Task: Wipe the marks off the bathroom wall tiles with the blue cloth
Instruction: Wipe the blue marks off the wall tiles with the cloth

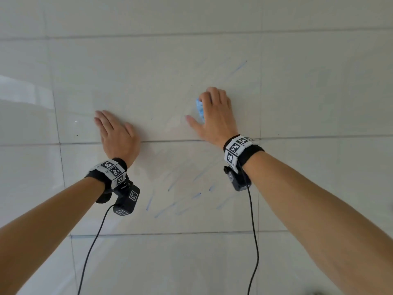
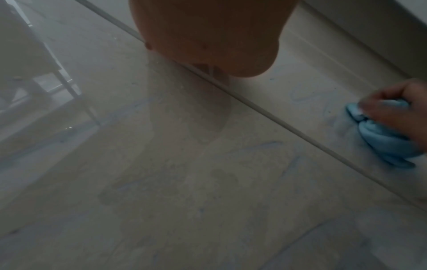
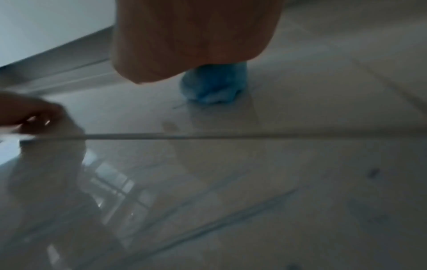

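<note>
Forearms stretched toward the wall tiles (image 1: 148,86), we kept our left hand (image 1: 116,135) flat and released on the upper tile, near its lower edge, holding nothing. Our right hand (image 1: 214,112) clutched the blue cloth (image 1: 200,109), bunched against the same tile toward its right edge. Blue marks (image 1: 180,196) streaked the tile below. We judged the cloth soft, light and easily crumpled, best gripped as a wad under the fingers. Balled up, it showed no clear long axis.
</note>
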`<action>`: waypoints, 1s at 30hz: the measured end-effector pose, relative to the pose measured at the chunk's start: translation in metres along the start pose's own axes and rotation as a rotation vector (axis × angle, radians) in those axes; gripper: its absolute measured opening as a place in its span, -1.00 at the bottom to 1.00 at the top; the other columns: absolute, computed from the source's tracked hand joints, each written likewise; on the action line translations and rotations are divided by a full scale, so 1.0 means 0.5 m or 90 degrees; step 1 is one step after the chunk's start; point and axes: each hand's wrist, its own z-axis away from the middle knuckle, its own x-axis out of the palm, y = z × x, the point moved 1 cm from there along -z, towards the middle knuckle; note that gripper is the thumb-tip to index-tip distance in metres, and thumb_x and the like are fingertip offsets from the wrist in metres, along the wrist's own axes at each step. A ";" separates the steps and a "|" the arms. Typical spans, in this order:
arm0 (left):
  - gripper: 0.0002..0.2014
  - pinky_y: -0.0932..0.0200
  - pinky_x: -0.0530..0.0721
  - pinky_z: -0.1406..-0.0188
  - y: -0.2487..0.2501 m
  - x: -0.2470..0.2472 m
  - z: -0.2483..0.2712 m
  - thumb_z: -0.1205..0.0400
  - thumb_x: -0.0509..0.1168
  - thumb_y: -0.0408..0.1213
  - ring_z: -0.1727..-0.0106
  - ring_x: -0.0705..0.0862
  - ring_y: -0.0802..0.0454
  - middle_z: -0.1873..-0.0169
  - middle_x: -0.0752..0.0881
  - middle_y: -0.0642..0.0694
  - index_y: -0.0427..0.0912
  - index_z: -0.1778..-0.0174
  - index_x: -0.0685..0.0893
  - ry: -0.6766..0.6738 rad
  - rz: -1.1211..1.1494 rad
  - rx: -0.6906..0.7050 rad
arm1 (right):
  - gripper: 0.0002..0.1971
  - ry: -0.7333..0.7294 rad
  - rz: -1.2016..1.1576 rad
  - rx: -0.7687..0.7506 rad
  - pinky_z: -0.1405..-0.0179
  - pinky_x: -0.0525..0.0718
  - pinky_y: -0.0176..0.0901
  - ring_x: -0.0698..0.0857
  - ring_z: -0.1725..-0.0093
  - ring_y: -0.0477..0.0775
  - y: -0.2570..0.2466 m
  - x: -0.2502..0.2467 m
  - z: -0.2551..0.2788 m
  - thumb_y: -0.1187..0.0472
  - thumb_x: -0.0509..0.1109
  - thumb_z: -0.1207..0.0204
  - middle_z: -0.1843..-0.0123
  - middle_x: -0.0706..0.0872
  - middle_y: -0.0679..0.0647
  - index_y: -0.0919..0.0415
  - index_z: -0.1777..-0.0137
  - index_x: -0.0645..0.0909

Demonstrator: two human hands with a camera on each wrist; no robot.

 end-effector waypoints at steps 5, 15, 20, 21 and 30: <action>-0.28 -0.05 -0.14 -0.81 0.005 0.005 0.011 -0.83 -0.01 -0.17 -0.85 -0.10 -0.37 -0.81 -0.08 -0.47 -0.52 -0.80 -0.11 0.017 -0.014 0.007 | -0.57 -0.061 0.136 -0.027 -0.26 0.47 0.26 0.50 -0.34 0.36 0.024 -0.030 0.040 -0.06 0.28 -0.57 -0.58 0.44 0.29 0.17 -0.34 0.55; -0.34 -0.13 0.00 -0.86 -0.008 -0.004 0.011 -0.83 0.01 -0.27 -0.85 -0.02 -0.37 -0.81 0.00 -0.46 -0.51 -0.80 -0.04 0.011 -0.015 0.043 | -0.38 0.071 -0.082 0.134 -0.22 0.57 -0.03 0.51 -0.31 0.29 0.093 -0.132 -0.013 0.57 0.25 -0.34 -0.46 0.46 0.27 0.17 -0.40 0.64; -0.37 -0.16 0.08 -0.85 -0.024 -0.018 0.010 -0.85 -0.01 -0.29 -0.85 0.02 -0.34 -0.81 0.05 -0.43 -0.47 -0.81 0.00 -0.010 -0.047 0.079 | -0.44 0.260 -0.109 0.286 -0.38 0.54 -0.13 0.59 -0.36 0.29 0.192 -0.136 -0.138 0.45 0.30 -0.45 -0.50 0.55 0.23 0.19 -0.47 0.65; -0.38 -0.17 0.11 -0.84 -0.027 -0.022 0.008 -0.84 0.00 -0.30 -0.85 0.04 -0.33 -0.82 0.07 -0.42 -0.46 -0.81 0.02 -0.013 -0.053 0.084 | -0.46 0.245 -0.100 0.290 -0.40 0.55 -0.12 0.60 -0.37 0.29 0.204 -0.129 -0.158 0.41 0.31 -0.47 -0.51 0.56 0.23 0.20 -0.49 0.64; -0.37 -0.19 0.27 -0.78 -0.060 -0.050 0.003 -0.77 0.04 -0.40 -0.85 0.12 -0.25 -0.82 0.17 -0.30 -0.34 -0.82 0.12 -0.020 -0.070 0.149 | -0.65 0.165 -0.082 0.042 -0.56 0.51 0.00 0.59 -0.48 0.35 0.105 -0.016 -0.106 0.30 0.39 -0.64 -0.53 0.63 0.27 0.18 -0.41 0.74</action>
